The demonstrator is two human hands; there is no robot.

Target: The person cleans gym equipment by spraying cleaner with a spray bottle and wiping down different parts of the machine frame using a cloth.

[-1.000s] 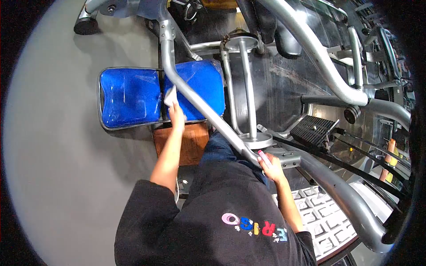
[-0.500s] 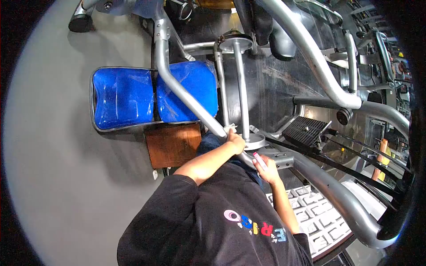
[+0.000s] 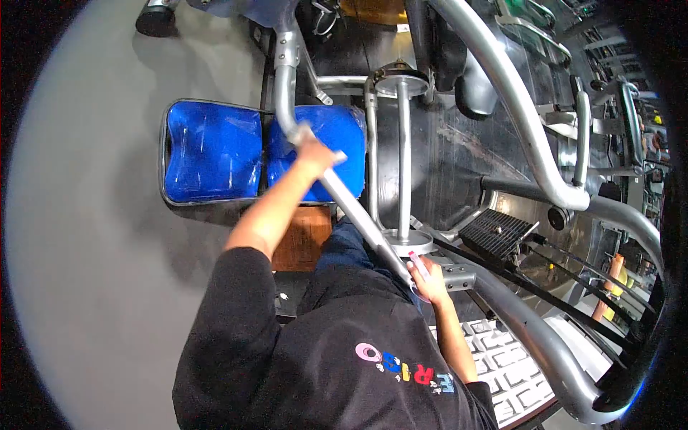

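Observation:
My left hand (image 3: 313, 156) is wrapped over the silver tube (image 3: 352, 208) that runs diagonally across the view, with a white cloth (image 3: 302, 134) pressed between hand and metal. The hand is slightly blurred. Lower down, beside the same tube, my right hand (image 3: 430, 281) is closed around a small pink-and-white object (image 3: 421, 265), which sticks up from the fingers. Beneath the tube lies a blue seat pad (image 3: 344, 143) in clear plastic, and a second blue pad (image 3: 215, 152) sits to its left.
A wooden box (image 3: 304, 244) stands below the pads. Upright silver bars with round discs (image 3: 410, 242) are right of centre. A black ribbed pedal (image 3: 494, 233) and thick curved tubes (image 3: 534, 326) fill the right, above a white patterned panel (image 3: 512, 365). Grey floor (image 3: 86, 236) spans the left.
My left hand went from the blue pad to the tube's lower part, then back up along it with the cloth. My right hand still holds the pink-and-white object near the tube's lower end.

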